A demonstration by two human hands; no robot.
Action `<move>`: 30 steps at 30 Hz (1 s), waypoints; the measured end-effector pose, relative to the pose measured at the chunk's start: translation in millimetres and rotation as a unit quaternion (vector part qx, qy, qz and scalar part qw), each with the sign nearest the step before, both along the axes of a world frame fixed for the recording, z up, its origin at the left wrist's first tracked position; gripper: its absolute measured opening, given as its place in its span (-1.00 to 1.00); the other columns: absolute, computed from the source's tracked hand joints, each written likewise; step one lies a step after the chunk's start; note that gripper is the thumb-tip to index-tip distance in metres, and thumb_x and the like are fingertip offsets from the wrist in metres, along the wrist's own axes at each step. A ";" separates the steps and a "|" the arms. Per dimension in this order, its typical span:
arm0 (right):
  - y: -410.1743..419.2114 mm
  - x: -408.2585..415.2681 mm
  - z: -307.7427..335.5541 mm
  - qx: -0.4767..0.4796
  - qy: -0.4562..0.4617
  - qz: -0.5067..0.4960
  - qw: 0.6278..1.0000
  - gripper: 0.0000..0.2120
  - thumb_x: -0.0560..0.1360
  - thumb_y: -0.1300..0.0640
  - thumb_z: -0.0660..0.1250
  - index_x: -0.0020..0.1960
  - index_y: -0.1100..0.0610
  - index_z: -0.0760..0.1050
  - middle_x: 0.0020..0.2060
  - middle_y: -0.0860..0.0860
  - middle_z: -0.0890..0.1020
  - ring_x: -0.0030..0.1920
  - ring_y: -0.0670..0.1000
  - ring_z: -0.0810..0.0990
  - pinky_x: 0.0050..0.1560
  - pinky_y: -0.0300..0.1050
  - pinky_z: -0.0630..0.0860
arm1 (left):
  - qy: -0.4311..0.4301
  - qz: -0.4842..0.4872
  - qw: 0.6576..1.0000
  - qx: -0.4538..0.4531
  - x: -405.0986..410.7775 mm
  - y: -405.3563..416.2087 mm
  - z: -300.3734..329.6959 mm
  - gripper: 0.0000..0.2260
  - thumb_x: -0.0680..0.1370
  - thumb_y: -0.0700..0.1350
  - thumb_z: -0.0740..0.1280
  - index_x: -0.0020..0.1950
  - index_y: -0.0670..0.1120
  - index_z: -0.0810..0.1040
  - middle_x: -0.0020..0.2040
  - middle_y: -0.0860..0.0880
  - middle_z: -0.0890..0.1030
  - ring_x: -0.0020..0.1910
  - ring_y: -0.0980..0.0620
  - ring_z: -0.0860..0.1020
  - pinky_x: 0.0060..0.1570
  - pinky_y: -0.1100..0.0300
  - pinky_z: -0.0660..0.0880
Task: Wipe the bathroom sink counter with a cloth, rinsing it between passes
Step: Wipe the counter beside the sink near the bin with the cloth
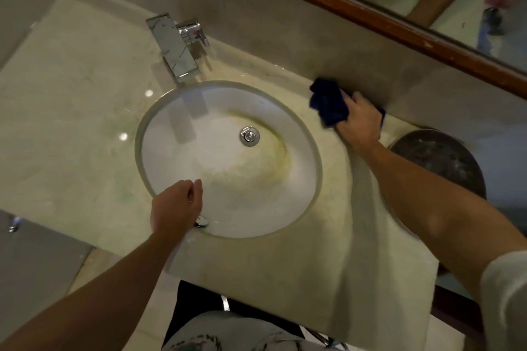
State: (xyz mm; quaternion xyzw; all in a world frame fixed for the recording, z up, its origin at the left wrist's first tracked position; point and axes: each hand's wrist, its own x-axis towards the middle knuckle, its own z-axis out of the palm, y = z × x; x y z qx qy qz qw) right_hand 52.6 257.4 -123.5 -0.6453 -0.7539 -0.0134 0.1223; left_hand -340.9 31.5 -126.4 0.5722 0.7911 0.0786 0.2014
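The cloth [329,102] in the right hand's [360,125] grip is dark navy blue, plain, with no pattern to be seen. The counter [71,122] beneath that grip is pale cream stone with faint greenish mottling. Left of the grip, the round sink [182,157] is white, marked by a yellowish-brown ring of stain around its shiny chrome drain [249,135]. The faucet [174,45] is mirror-bright chrome. Above the grip runs the mirror frame [370,16], reddish-brown wood. Just right of the grip sits a dark brown round bowl [439,159].
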 end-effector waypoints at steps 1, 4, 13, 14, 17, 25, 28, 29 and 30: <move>-3.8 8.9 0.9 0.003 0.007 -0.003 1.000 -0.59 0.57 0.03 0.28 0.41 0.01 0.52 -0.18 0.17 0.53 -0.32 0.23 0.53 -0.43 -0.02 0.42 | 0.001 -0.001 1.000 0.000 -0.6 -0.3 0.1 -0.55 0.67 0.02 0.24 -0.40 -0.08 0.32 -0.51 -0.01 0.37 -0.51 -0.03 0.39 -0.46 0.18 0.19; -8.7 14.9 5.9 0.003 0.026 -0.017 0.999 -0.59 0.60 -0.12 0.17 0.40 -0.09 0.50 -0.19 0.13 0.51 -0.32 0.20 0.50 -0.42 0.01 0.46 | 0.002 -0.003 1.000 -0.004 0.1 -0.8 1.7 -0.55 0.67 0.03 0.23 -0.41 -0.05 0.30 -0.49 0.01 0.37 -0.50 -0.01 0.38 -0.44 0.18 0.18; -64.4 -6.9 1.5 -0.023 0.037 -0.053 0.998 -0.51 0.50 -0.06 0.26 0.43 -0.10 0.48 -0.19 0.10 0.55 -0.32 0.19 0.54 -0.41 -0.05 0.45 | -0.001 -0.022 1.000 -0.001 -0.6 -1.3 -0.4 -0.55 0.68 0.04 0.20 -0.39 -0.10 0.36 -0.48 -0.01 0.41 -0.48 -0.06 0.42 -0.42 0.16 0.24; -79.0 -10.1 3.0 -0.029 0.047 -0.046 0.997 -0.48 0.49 -0.09 0.26 0.46 -0.12 0.45 -0.18 0.08 0.55 -0.32 0.17 0.54 -0.40 -0.05 0.46 | -0.001 -0.027 1.000 -0.003 -0.9 -1.6 -0.5 -0.54 0.68 0.04 0.19 -0.39 -0.12 0.36 -0.48 -0.02 0.41 -0.48 -0.07 0.42 -0.42 0.15 0.26; -120.7 -17.0 1.8 -0.037 0.048 -0.044 0.997 -0.41 0.44 -0.07 0.38 0.47 -0.10 0.45 -0.16 0.03 0.54 -0.29 0.13 0.56 -0.38 -0.11 0.38 | 0.003 -0.039 0.999 -0.007 -1.8 -1.8 -2.2 -0.53 0.68 0.05 0.13 -0.38 -0.11 0.36 -0.48 -0.01 0.40 -0.47 -0.08 0.43 -0.41 0.13 0.29; -234.5 2.7 -4.1 -0.039 0.017 0.009 0.999 -0.40 0.42 0.00 0.48 0.45 -0.01 0.50 -0.20 0.00 0.51 -0.32 0.03 0.49 -0.45 -0.11 0.33 | 0.001 -0.046 0.999 0.001 -3.1 -5.2 -4.6 -0.49 0.70 0.07 0.02 -0.37 -0.14 0.39 -0.46 -0.05 0.42 -0.42 -0.13 0.44 -0.32 0.05 0.41; -267.0 31.0 -3.4 -0.063 -0.005 -0.030 0.998 -0.41 0.46 -0.06 0.43 0.47 -0.02 0.47 -0.17 -0.01 0.49 -0.29 0.02 0.48 -0.43 -0.06 0.35 | 0.004 -0.047 0.999 0.000 -2.4 -4.4 -2.9 -0.48 0.70 0.07 -0.01 -0.33 -0.15 0.44 -0.42 -0.07 0.45 -0.35 -0.18 0.46 -0.23 0.01 0.44; -279.4 40.6 -2.8 -0.072 -0.012 -0.054 0.996 -0.43 0.47 -0.09 0.40 0.46 -0.03 0.46 -0.16 -0.02 0.49 -0.28 0.03 0.50 -0.42 -0.06 0.36 | 0.007 -0.049 0.999 0.000 -2.4 -4.2 -2.9 -0.48 0.70 0.07 -0.02 -0.32 -0.15 0.46 -0.40 -0.08 0.46 -0.33 -0.19 0.47 -0.20 0.00 0.45; -292.0 49.7 -2.3 -0.080 -0.014 -0.078 0.994 -0.45 0.48 -0.10 0.38 0.45 -0.03 0.45 -0.16 -0.02 0.48 -0.27 0.04 0.51 -0.41 -0.06 0.37 | 0.009 -0.048 0.999 0.000 -2.6 -4.0 -2.1 -0.48 0.70 0.07 -0.02 -0.30 -0.16 0.48 -0.39 -0.10 0.47 -0.32 -0.19 0.47 -0.19 -0.02 0.47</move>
